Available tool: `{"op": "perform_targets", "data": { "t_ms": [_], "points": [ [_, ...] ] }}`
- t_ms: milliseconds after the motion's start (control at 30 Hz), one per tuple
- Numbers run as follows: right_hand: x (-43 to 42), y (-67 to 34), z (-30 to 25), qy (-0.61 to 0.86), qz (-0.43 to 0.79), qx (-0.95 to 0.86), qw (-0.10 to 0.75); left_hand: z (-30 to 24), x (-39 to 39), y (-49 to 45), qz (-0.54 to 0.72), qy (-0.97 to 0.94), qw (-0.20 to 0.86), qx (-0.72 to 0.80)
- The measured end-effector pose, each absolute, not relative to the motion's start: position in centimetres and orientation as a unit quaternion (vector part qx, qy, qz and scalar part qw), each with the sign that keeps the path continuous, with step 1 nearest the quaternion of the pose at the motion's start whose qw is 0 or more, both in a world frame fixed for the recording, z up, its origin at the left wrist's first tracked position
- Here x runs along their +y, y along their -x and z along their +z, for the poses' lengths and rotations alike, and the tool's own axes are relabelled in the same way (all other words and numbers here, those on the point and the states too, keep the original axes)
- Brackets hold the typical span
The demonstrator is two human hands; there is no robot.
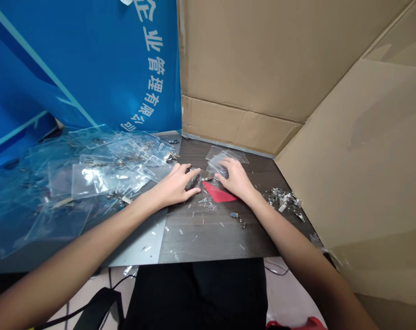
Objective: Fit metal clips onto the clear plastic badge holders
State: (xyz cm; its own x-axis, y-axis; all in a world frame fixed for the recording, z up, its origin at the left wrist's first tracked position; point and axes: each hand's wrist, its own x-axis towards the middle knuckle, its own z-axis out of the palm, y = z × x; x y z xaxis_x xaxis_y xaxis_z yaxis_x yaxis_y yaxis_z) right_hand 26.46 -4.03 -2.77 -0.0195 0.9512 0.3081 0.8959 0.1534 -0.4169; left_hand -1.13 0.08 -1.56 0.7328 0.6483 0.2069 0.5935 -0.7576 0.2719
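My left hand point(177, 184) hovers at or rests on the dark table, its thumb and fingers spread apart. A small clear plastic piece point(194, 176) shows beside its fingertips; whether they touch is hard to tell. My right hand point(236, 178) lies curved over the edge of a small stack of clear plastic sleeves point(215, 161), thumb and fingers apart. Between the hands is a flat red triangular piece point(219, 193), close under the right wrist. A small metal clip point(207, 179) sits just above it. Tiny clear plastic strips point(207, 202) are scattered below.
A large heap of clear plastic sleeves point(87, 178), with metal clips among them, covers the left side. A pile of metal clips point(282, 198) lies at the right edge, and another clip point(234, 215) nearer me. Cardboard walls point(242, 117) and a blue banner point(101, 59) enclose the table.
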Motion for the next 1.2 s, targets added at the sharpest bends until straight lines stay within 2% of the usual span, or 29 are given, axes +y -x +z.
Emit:
{"op": "perform_targets", "data": {
  "t_ms": [433, 567, 700, 800, 967, 1100, 1200],
  "points": [
    [-3.5, -27.4, -2.2, 0.679, 0.051, -0.701, 0.211, -0.7, 0.0, 0.2, 0.126, -0.929, 0.038, 0.346],
    [-3.6, -27.1, -1.5, 0.663, 0.024, -0.722, 0.194, -0.4, 0.3, 0.7, 0.18, -0.925, 0.037, 0.332],
    [-3.9, -26.9, -0.7, 0.653, -0.022, -0.732, 0.196, 1.2, 2.3, 2.8, 0.291, -0.895, 0.045, 0.336],
    [-4.2, -27.3, -0.1, 0.643, -0.072, -0.721, 0.247, 3.4, 4.6, 5.6, 0.366, -0.849, 0.04, 0.378],
    [-4.9, -28.1, 1.3, 0.609, -0.112, -0.675, 0.401, 5.5, 7.5, 11.3, 0.448, -0.755, -0.012, 0.479],
    [-5.9, -27.1, 2.6, 0.561, -0.006, -0.675, 0.48, 5.5, 7.4, 12.2, 0.457, -0.722, -0.048, 0.517],
    [-6.7, -25.6, 3.0, 0.524, 0.116, -0.684, 0.494, 5.4, 5.9, 8.9, 0.443, -0.747, 0.04, 0.494]
  ]
}}
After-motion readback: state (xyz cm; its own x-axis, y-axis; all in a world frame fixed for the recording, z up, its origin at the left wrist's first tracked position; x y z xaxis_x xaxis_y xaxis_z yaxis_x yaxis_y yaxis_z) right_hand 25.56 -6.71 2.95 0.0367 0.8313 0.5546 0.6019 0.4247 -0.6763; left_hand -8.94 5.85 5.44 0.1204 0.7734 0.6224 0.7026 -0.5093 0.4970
